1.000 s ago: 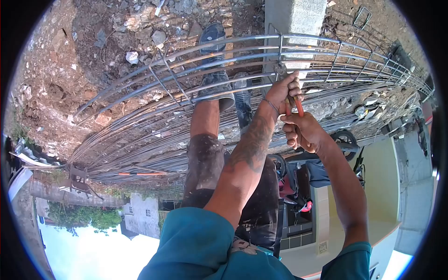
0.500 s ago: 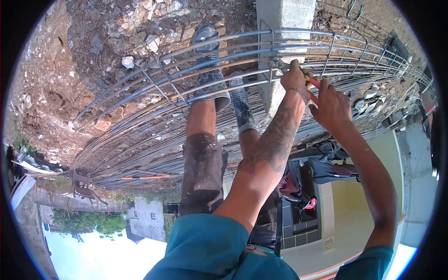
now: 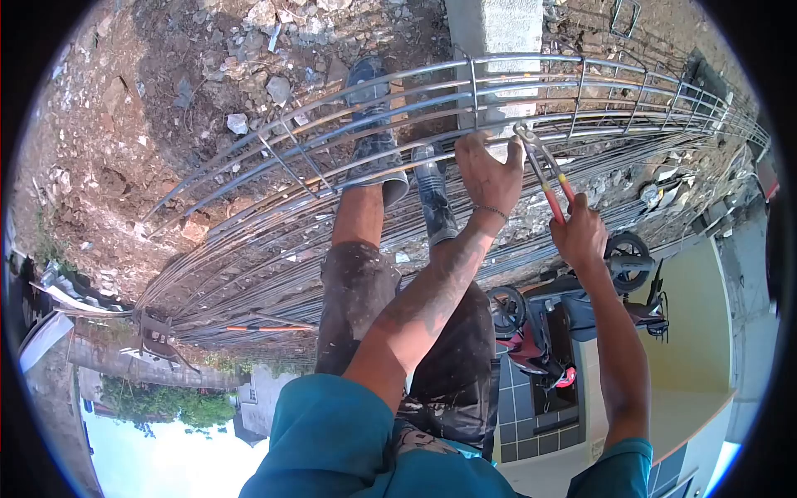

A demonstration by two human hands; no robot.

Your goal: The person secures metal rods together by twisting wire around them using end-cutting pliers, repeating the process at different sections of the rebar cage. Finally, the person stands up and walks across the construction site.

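My left hand [image 3: 490, 176] is at the lower bars of a rebar cage [image 3: 398, 108], beside a stirrup. Its thumb and fingers are spread apart around a gap, with nothing visible between them; whether the fingertips touch the bar is hard to tell. To its right, my right hand [image 3: 579, 236] grips pincers [image 3: 548, 178] by their red and yellow handles. The metal jaws point up towards the bars, near the left thumb, and the handles stand somewhat apart.
A concrete post [image 3: 498, 25] lies under the cage. Many loose steel rods [image 3: 249, 282] stretch out below it. My boots [image 3: 369, 124] stand among rubble and soil. A motorcycle [image 3: 573, 311] is parked by a tiled building at the lower right.
My left hand has moved left, away from the pincers, and its fingers have opened. My right hand has dropped lower, bringing the pincers' jaws and handles into clear view.
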